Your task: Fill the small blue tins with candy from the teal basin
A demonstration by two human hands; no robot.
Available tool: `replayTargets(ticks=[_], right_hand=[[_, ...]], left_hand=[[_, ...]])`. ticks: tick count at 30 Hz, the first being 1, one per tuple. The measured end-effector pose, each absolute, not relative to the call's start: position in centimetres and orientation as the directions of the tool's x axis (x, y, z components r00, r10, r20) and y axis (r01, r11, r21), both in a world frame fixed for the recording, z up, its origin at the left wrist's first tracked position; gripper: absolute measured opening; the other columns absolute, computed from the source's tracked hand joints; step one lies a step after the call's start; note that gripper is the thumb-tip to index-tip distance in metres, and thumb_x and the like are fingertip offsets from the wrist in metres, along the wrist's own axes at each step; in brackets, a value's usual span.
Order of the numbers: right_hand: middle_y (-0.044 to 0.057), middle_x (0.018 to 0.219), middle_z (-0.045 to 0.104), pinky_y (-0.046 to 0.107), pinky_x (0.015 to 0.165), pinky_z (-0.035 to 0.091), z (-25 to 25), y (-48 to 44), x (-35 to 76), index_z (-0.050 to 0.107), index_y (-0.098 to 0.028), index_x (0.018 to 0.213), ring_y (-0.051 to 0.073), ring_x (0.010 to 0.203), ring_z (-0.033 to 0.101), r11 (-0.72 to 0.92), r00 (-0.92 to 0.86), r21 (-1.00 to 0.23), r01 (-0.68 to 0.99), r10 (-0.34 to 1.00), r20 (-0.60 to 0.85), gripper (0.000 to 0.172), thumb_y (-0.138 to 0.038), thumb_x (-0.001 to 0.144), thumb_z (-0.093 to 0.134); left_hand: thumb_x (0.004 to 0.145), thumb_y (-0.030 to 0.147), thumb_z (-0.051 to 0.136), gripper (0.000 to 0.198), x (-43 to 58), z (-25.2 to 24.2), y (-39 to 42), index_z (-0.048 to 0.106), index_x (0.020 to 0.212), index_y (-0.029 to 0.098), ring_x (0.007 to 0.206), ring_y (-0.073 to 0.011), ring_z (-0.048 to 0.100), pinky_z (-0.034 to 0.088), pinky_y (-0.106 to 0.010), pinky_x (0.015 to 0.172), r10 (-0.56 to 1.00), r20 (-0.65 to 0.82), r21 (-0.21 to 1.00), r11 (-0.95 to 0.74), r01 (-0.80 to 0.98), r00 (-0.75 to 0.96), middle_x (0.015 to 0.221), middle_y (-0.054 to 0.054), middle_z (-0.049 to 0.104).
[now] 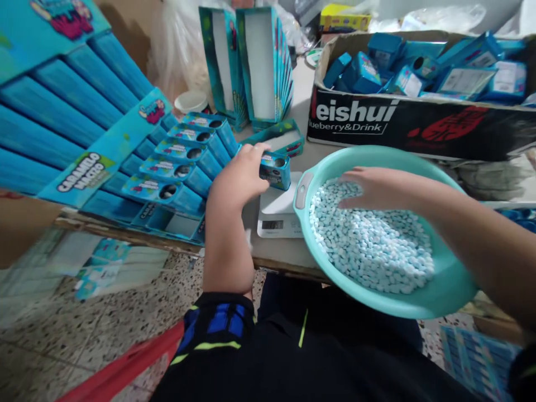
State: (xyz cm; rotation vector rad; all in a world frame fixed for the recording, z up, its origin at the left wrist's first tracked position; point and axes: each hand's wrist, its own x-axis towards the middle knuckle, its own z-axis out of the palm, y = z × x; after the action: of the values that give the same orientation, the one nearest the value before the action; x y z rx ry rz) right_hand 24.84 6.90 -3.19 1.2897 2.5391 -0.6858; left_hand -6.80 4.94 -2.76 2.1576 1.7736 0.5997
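On our table (285, 252): at left, one big blue display stack (96, 120); at back right, one black carton (355, 118) heaped with blue packs (467, 81); one turquoise basin (452, 286); two upright bundles of teal trays (258, 64); one white scale (280, 207). Five small boxes (195, 153) with round holes line up by the stack. Our left hand (247, 173) pinches one more holed box (276, 174) — at the scale's far end, left of the basin. Our right hand (371, 187) curves over many pale candies (372, 245) in the basin — whether its grip holds any, we cannot tell.

Left fingers (254, 149) around blue box (280, 174)
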Motion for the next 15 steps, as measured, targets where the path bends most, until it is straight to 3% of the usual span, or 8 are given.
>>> replayTargets(ticks=[3,6,8,11,13,15], right_hand=[[0.025,0.164,0.036,0.062,0.107,0.049,-3.9,5.2,25.0,0.043,-0.025,0.163,0.052,0.145,0.042,0.551,-0.69,-0.415,0.724,0.588,-0.423,0.102,-0.074,0.08,0.079],[0.024,0.166,0.032,0.07,0.114,0.042,-4.4,2.9,25.0,0.043,-0.026,0.163,0.056,0.152,0.028,0.545,-0.74,-0.501,0.672,0.483,-0.468,0.118,-0.079,0.067,0.085],[0.022,0.162,0.039,0.069,0.115,0.041,-4.5,1.7,25.1,0.045,-0.027,0.161,0.055,0.15,0.032,0.523,-0.751,-0.539,0.66,0.444,-0.488,0.118,-0.075,0.063,0.09],[0.021,0.152,0.051,0.063,0.113,0.044,-4.4,1.0,25.3,0.054,-0.023,0.155,0.051,0.143,0.041,0.535,-0.787,-0.578,0.617,0.443,-0.43,0.107,-0.065,0.064,0.093],[0.019,0.143,0.06,0.057,0.106,0.05,-4.4,1.2,25.3,0.061,-0.02,0.147,0.047,0.132,0.053,0.568,-0.826,-0.601,0.562,0.426,-0.37,0.097,-0.058,0.065,0.095],[0.017,0.14,0.064,0.051,0.099,0.054,-4.5,1.6,25.1,0.065,-0.021,0.141,0.043,0.12,0.061,0.589,-0.842,-0.602,0.539,0.403,-0.36,0.095,-0.052,0.058,0.099]], left_hand=[[0.064,0.021,0.081,0.041,-6.7,-2.0,5.4,0.066,0.103,0.021,0.118,-0.0382,0.064,0.053,-0.051,0.106,0.988,0.093,0.45,-0.153,0.88,0.124,0.113,-0.011,0.068],[0.066,0.03,0.084,0.04,-6.8,0.0,4.9,0.064,0.1,0.023,0.104,-0.0347,0.068,0.057,-0.046,0.095,0.995,0.084,0.481,-0.091,0.872,0.057,0.101,-0.007,0.071],[0.07,0.039,0.085,0.043,-6.4,1.8,4.2,0.063,0.105,0.025,0.101,-0.0324,0.069,0.058,-0.045,0.091,0.977,0.211,0.522,-0.077,0.85,-0.041,0.101,-0.006,0.071],[0.077,0.046,0.084,0.048,-3.7,4.3,3.2,0.06,0.114,0.029,0.106,-0.0302,0.068,0.058,-0.046,0.094,0.877,0.466,0.567,-0.193,0.801,-0.119,0.11,-0.005,0.07],[0.076,0.044,0.085,0.052,-0.4,5.1,3.1,0.058,0.118,0.027,0.104,-0.0292,0.068,0.058,-0.047,0.093,0.871,0.486,0.596,-0.271,0.756,-0.07,0.112,-0.006,0.069],[0.074,0.041,0.087,0.053,3.3,4.6,3.6,0.058,0.115,0.024,0.097,-0.028,0.068,0.058,-0.046,0.089,0.929,0.367,0.645,-0.293,0.706,0.049,0.108,-0.006,0.071]])
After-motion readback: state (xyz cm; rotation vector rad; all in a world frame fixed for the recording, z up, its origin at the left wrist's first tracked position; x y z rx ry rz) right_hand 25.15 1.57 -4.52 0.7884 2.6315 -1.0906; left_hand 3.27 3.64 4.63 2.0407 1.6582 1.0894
